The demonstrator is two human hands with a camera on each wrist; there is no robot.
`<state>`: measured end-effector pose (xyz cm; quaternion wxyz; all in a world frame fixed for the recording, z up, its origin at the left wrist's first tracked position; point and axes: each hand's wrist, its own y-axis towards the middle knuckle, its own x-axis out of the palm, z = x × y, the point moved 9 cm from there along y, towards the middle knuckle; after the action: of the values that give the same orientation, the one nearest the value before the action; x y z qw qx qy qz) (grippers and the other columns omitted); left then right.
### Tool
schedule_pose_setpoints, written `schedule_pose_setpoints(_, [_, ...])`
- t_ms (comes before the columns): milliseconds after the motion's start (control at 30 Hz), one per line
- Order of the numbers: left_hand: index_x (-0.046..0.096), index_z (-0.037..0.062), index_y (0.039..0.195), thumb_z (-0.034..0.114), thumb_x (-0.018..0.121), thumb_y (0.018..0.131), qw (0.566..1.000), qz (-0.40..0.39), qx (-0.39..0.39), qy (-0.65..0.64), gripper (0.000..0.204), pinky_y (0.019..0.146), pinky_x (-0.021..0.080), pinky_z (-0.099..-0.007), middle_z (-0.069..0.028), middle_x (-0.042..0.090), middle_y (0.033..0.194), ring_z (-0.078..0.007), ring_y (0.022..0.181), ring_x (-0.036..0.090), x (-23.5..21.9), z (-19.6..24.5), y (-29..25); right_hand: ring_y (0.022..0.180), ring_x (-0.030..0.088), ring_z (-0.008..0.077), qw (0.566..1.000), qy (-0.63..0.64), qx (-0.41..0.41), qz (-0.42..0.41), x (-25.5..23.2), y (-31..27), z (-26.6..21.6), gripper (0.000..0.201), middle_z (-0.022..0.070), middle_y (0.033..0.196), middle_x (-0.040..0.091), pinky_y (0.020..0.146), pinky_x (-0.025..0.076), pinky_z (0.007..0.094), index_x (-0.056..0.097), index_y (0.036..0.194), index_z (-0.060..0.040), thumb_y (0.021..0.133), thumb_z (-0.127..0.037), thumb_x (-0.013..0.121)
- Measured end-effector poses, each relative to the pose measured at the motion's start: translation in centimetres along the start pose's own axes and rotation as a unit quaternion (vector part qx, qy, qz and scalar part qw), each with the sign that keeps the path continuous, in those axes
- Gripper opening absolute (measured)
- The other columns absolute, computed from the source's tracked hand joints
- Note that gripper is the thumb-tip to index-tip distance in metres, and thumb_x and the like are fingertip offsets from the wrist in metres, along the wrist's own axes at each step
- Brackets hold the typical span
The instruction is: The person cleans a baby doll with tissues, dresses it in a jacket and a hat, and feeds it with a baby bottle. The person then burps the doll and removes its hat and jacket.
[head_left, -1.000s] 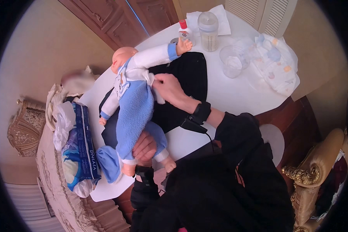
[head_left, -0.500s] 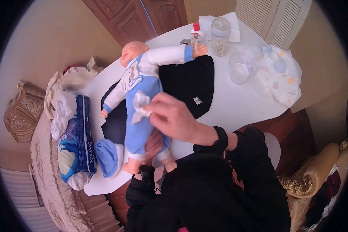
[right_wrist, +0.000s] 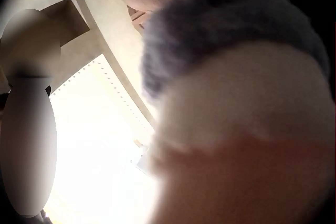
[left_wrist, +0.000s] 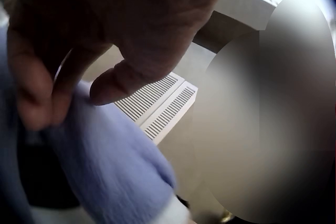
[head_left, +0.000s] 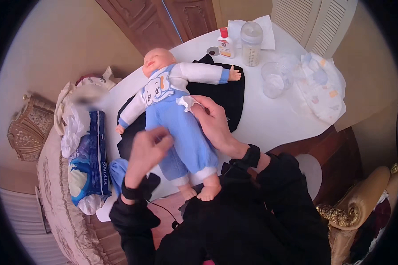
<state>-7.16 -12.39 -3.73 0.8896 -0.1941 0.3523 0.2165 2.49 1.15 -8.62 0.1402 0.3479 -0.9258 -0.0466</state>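
A baby doll (head_left: 177, 115) in a white and blue fleece suit lies face up, its bare feet toward me. My right hand (head_left: 214, 123) is at the doll's hip and pinches a crumpled white tissue (head_left: 186, 103) against the suit. Over the doll's other leg hovers my left hand (head_left: 148, 148), fingers loosely bent and thumb apart from them. In the left wrist view, that hand's fingertips are close above the blue trouser leg (left_wrist: 110, 161). The right wrist view shows a blurred trouser cuff and the doll's leg (right_wrist: 241, 182); the tissue is hidden there.
Black cloth (head_left: 225, 95) lies under the doll on the white table (head_left: 256, 119). A red-capped bottle (head_left: 225, 46), a baby bottle (head_left: 251, 46), a clear cup (head_left: 274, 81) and a diaper (head_left: 325, 88) stand behind, to the right. At left are a blue YIYING pack (head_left: 90, 163) and a blue hat (head_left: 117, 172).
My left hand has let go of the doll's leg and moved up and left. The doll has gone from tilted to lying flat. My right hand swung the tissue off its side, then back to the hip.
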Motion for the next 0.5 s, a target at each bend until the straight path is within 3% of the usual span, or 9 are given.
schedule_pose_setpoints(67, [0.061, 0.0025, 0.092, 0.015, 0.060, 0.077, 0.958, 0.137, 0.203, 0.147, 0.020, 0.063, 0.048, -0.0336, -0.0140, 0.059, 0.079, -0.0261, 0.068, 0.061, -2.2, 4.2, 1.4, 0.088, 0.055, 0.0067, 0.998, 0.042, 0.037, 0.001, 0.0, 0.2, 1.2, 0.025, 0.0025, 0.100, 0.062, 0.079, 0.044, 0.0214, 0.059, 0.113, 0.0004, 0.092, -0.012, 0.052])
schedule_pose_setpoints(133, [0.059, 0.0016, 0.100, 0.007, 0.058, 0.078, 0.949, 0.078, 0.267, 0.146, 0.023, 0.073, 0.047, -0.0311, -0.0114, 0.059, 0.091, -0.0231, 0.083, 0.060, -1.9, 6.1, 4.6, 0.080, 0.051, 0.0061, 0.997, 0.065, 0.035, 0.012, 0.2, 0.2, 1.7, 0.025, 0.0016, 0.092, 0.058, 0.072, 0.042, 0.0211, 0.059, 0.112, 0.0011, 0.091, -0.012, 0.053])
schedule_pose_setpoints(200, [0.052, 0.0047, 0.118, 0.016, 0.062, 0.079, 0.933, 0.031, 0.290, 0.211, 0.042, 0.089, 0.043, -0.0379, -0.0165, 0.054, 0.115, -0.0305, 0.108, 0.053, -0.7, 6.8, 8.4, 0.073, 0.046, 0.0055, 0.996, 0.086, 0.030, 0.025, 0.0, 0.2, 1.7, 0.025, 0.0007, 0.084, 0.055, 0.065, 0.040, 0.0207, 0.059, 0.110, 0.0018, 0.090, -0.012, 0.054])
schedule_pose_setpoints(233, [0.052, 0.0047, 0.118, 0.016, 0.062, 0.079, 0.932, 0.030, 0.293, 0.211, 0.042, 0.089, 0.043, -0.0379, -0.0165, 0.054, 0.115, -0.0305, 0.108, 0.053, -0.4, 6.8, 10.3, 0.072, 0.046, 0.0052, 0.995, 0.086, 0.036, 0.025, 0.0, 0.2, 1.7, 0.026, 0.0001, 0.082, 0.054, 0.064, 0.039, 0.0207, 0.059, 0.110, 0.0018, 0.090, -0.013, 0.054])
schedule_pose_setpoints(300, [0.037, 0.0092, 0.136, 0.029, 0.066, 0.076, 0.883, 0.031, 0.247, 0.399, 0.069, 0.101, 0.036, -0.0439, -0.0203, 0.041, 0.134, -0.0371, 0.126, 0.039, 0.8, 6.1, 14.3, 0.071, 0.045, 0.0050, 0.995, 0.085, 0.038, 0.028, -0.2, 0.3, 1.7, 0.026, -0.0005, 0.080, 0.054, 0.063, 0.039, 0.0207, 0.059, 0.110, 0.0018, 0.090, -0.014, 0.054])
schedule_pose_setpoints(333, [0.037, 0.0092, 0.136, 0.029, 0.066, 0.076, 0.881, 0.032, 0.250, 0.400, 0.069, 0.101, 0.036, -0.0439, -0.0203, 0.041, 0.134, -0.0371, 0.126, 0.039, 0.9, 6.5, 15.8, 0.070, 0.045, 0.0048, 0.995, 0.086, 0.044, 0.032, -0.2, 0.2, 1.8, 0.026, -0.0008, 0.079, 0.054, 0.063, 0.038, 0.0206, 0.060, 0.110, 0.0020, 0.090, -0.014, 0.054])
schedule_pose_setpoints(400, [0.024, 0.0121, 0.144, 0.038, 0.070, 0.071, 0.891, -0.119, 0.164, 0.407, 0.090, 0.106, 0.030, -0.0463, -0.0223, 0.029, 0.142, -0.0408, 0.133, 0.027, 3.0, 5.2, 18.5, 0.070, 0.044, 0.0047, 0.994, 0.086, 0.047, 0.039, -0.3, 0.3, 1.8, 0.026, -0.0010, 0.078, 0.054, 0.062, 0.038, 0.0205, 0.060, 0.109, 0.0021, 0.090, -0.014, 0.054])
schedule_pose_setpoints(467, [0.030, 0.0118, 0.140, 0.037, 0.073, 0.067, 0.886, -0.088, 0.146, 0.431, 0.088, 0.104, 0.032, -0.0485, -0.0224, 0.036, 0.137, -0.0408, 0.128, 0.035, 3.4, 5.6, 19.2, 0.071, 0.045, 0.0045, 0.995, 0.090, 0.037, 0.031, -0.3, 0.3, 1.7, 0.026, -0.0006, 0.079, 0.055, 0.062, 0.038, 0.0204, 0.060, 0.109, 0.0020, 0.089, -0.014, 0.054])
schedule_pose_setpoints(500, [0.035, 0.0131, 0.135, 0.033, 0.072, 0.066, 0.884, -0.081, 0.147, 0.436, 0.081, 0.100, 0.035, -0.0496, -0.0201, 0.040, 0.133, -0.0404, 0.125, 0.038, 3.7, 5.2, 19.9, 0.088, 0.053, 0.0071, 0.994, 0.080, 0.067, 0.016, -0.2, 0.3, 2.1, 0.026, 0.0016, 0.098, 0.061, 0.080, 0.043, 0.0218, 0.059, 0.113, 0.0003, 0.091, -0.011, 0.053])
